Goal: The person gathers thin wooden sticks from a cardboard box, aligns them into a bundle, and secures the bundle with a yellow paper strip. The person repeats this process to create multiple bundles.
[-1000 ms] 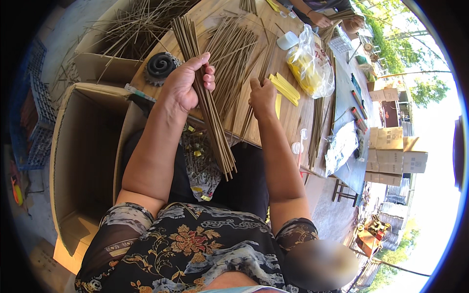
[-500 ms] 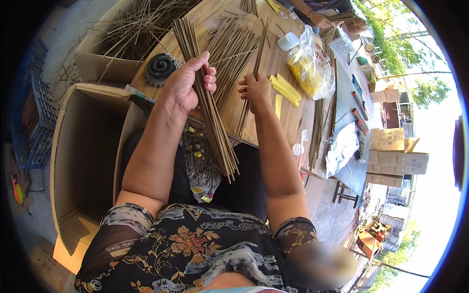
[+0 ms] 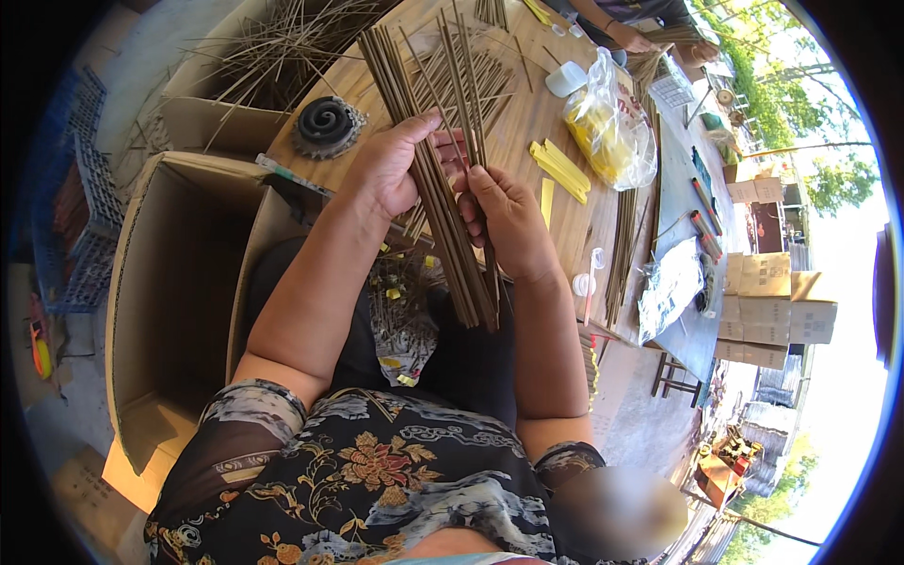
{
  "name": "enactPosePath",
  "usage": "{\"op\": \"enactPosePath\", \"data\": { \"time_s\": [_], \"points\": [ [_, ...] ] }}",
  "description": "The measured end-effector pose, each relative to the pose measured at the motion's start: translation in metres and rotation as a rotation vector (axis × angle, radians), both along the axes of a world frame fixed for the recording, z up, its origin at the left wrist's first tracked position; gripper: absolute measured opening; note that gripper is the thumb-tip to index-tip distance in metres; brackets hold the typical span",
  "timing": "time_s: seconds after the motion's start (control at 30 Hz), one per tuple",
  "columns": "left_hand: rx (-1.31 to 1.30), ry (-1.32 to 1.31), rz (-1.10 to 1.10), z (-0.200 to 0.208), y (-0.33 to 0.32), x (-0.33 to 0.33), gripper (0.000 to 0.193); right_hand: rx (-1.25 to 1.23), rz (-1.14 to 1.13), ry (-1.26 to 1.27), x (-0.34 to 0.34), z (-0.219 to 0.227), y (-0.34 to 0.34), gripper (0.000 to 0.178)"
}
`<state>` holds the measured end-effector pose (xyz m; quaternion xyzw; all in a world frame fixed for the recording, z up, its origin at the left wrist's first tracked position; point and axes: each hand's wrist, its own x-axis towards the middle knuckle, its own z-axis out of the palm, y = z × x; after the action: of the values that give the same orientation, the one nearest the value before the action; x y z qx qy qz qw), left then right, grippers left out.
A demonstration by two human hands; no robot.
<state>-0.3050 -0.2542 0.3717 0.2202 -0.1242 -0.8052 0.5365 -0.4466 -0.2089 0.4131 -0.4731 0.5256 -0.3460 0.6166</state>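
Note:
A thick bundle of thin brown sticks (image 3: 441, 212) slants across in front of me, gripped by my left hand (image 3: 399, 168) with the thumb along its top. Close against its right side, my right hand (image 3: 499, 209) pinches a few more sticks (image 3: 471, 104) between thumb and fingers. The two lots cross near their lower ends, above my lap. Behind my hands, a loose pile of the same sticks (image 3: 476, 83) lies on the wooden table (image 3: 377, 80).
A black spiral coil in a toothed tray (image 3: 328, 126) stands at the table's left. Yellow strips (image 3: 560, 171) and a clear plastic bag (image 3: 612, 127) lie to the right. Open cardboard boxes (image 3: 179, 282) flank me on the left. Another person's hand (image 3: 629, 38) holds sticks at the far side.
My right hand has lifted its sticks off the table and moved them left against the bundle. My left hand has shifted slightly right with the bundle.

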Motion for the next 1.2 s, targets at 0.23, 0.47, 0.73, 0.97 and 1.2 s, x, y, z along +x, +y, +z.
{"op": "enactPosePath", "data": {
  "time_s": [0.23,0.47,0.73,0.97,1.2],
  "points": [
    [-0.051,0.146,-0.070,0.002,0.005,-0.010,0.030,-0.051,-0.116,0.124,0.003,-0.004,0.012,0.024],
    [-0.098,0.038,-0.124,0.018,0.019,-0.029,0.021,-0.216,-0.088,0.252,-0.015,-0.014,0.023,0.026],
    [-0.547,-0.207,0.125,0.086,0.026,-0.052,0.006,-0.581,-0.042,0.113,-0.036,0.015,0.041,0.036],
    [-0.841,-0.459,0.132,0.094,0.013,-0.092,0.010,-0.699,-0.264,0.266,-0.049,0.004,0.007,0.051],
    [-0.836,-0.577,-0.002,0.075,0.001,-0.102,0.023,-0.666,-0.225,0.119,-0.063,-0.043,-0.016,0.047]
  ]
}}
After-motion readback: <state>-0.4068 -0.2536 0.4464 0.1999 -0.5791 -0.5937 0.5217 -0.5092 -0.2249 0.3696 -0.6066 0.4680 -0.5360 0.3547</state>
